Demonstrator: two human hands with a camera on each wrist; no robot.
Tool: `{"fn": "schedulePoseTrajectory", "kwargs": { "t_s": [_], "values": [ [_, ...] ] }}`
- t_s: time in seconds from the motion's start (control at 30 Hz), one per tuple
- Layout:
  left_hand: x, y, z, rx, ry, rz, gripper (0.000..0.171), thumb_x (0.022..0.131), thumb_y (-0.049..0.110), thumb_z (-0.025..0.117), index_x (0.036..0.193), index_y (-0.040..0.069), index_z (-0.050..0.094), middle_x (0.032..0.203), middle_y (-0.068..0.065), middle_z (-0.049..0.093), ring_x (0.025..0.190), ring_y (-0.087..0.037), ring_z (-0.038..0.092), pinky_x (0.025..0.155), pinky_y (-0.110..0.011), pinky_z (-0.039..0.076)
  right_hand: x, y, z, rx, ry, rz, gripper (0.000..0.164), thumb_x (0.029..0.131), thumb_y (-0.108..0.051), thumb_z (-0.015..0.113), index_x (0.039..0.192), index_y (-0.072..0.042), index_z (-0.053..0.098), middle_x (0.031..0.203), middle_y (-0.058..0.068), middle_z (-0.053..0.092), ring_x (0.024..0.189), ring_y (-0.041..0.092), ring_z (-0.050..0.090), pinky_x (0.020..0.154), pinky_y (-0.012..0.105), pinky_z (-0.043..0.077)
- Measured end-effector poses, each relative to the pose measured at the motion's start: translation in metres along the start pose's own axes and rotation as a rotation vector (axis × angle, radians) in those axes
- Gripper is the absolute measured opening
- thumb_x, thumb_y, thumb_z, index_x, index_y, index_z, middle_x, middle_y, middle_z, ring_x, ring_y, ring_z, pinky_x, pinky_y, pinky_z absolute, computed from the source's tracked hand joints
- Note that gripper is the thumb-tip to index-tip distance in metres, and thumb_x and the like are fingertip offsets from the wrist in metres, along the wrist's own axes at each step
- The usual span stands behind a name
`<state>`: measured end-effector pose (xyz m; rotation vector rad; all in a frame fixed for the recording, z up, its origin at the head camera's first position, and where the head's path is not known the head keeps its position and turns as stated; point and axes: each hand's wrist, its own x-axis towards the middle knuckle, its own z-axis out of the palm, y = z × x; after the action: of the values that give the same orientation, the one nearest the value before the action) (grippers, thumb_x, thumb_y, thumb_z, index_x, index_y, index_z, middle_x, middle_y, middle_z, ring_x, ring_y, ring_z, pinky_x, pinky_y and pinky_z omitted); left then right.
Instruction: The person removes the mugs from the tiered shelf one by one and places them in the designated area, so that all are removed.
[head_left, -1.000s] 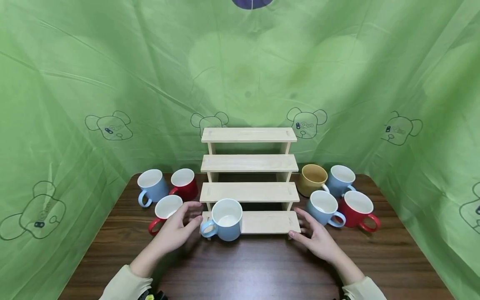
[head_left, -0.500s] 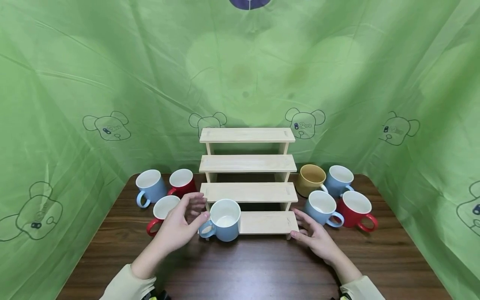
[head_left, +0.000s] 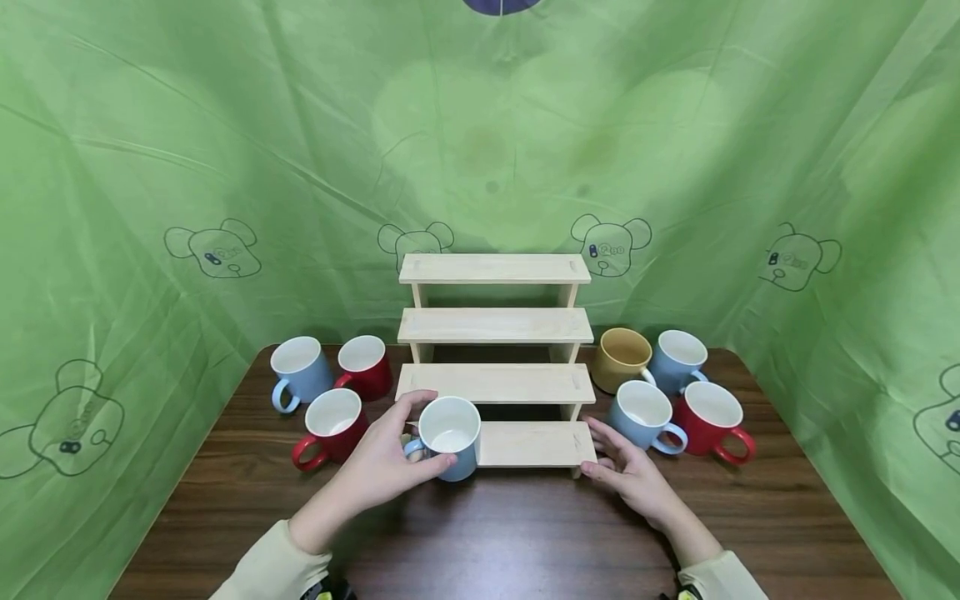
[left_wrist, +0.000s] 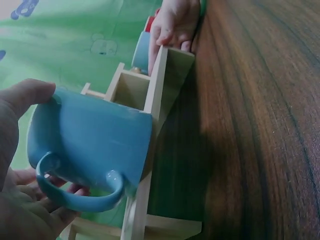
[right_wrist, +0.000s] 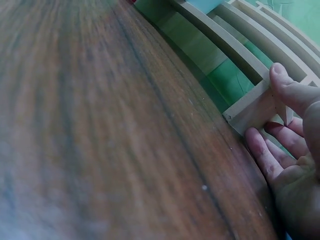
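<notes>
A light blue mug [head_left: 463, 450] stands upright on the left part of the bottom step of a pale wooden tiered rack [head_left: 540, 443]. My left hand [head_left: 386, 467] holds the mug around its handle side, thumb at the front and fingers at the back. In the left wrist view the thumb lies on the blue mug [left_wrist: 95, 135] near its rim, and the other fingers are partly hidden behind it. My right hand [head_left: 630, 483] grips the right end of the bottom step. The right wrist view has its thumb on the end of the rack [right_wrist: 255, 105], fingers against the side panel.
Left of the rack stand a blue mug [head_left: 303, 379] and two red mugs [head_left: 367, 375]. On the right are a yellow mug [head_left: 618, 371], two blue mugs [head_left: 637, 421] and a red mug [head_left: 705, 425]. A green curtain [head_left: 480, 150] hangs behind the brown table [head_left: 495, 542].
My left hand has moved right from beside the blue mug, and its thumb and fingers now hold it. The mug stays in place, and my right hand keeps its grip on the rack.
</notes>
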<state>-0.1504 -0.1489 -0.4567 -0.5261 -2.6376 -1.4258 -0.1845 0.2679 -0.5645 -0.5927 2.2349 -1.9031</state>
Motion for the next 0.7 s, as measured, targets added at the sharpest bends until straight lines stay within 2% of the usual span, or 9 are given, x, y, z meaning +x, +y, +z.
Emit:
{"fn": "schedulePoseTrajectory", "kwargs": {
  "t_s": [0.3,0.7],
  "values": [
    [0.003,0.000,0.009,0.056,0.037,-0.042,0.090,0.074,0.036,0.103,0.149,0.018,0.057,0.126,0.010,0.072,0.112,-0.014,0.069,0.097,-0.043,0.058,0.001,0.000,-0.001,-0.001,-0.016,-0.005,0.075,0.101,0.001,0.075,0.165,0.005,0.037,0.154,0.034,0.053,0.129,0.002,0.062,0.097,0.025,0.060],
    [0.005,-0.002,0.018,0.011,0.054,-0.098,0.085,0.070,0.040,0.105,0.142,0.022,0.062,0.121,0.009,0.073,0.110,-0.015,0.069,0.096,-0.046,0.057,0.000,-0.002,-0.002,-0.018,-0.014,0.032,0.075,0.101,-0.001,0.076,0.166,0.004,0.037,0.154,0.032,0.053,0.128,0.001,0.061,0.097,0.024,0.058]
  ]
}}
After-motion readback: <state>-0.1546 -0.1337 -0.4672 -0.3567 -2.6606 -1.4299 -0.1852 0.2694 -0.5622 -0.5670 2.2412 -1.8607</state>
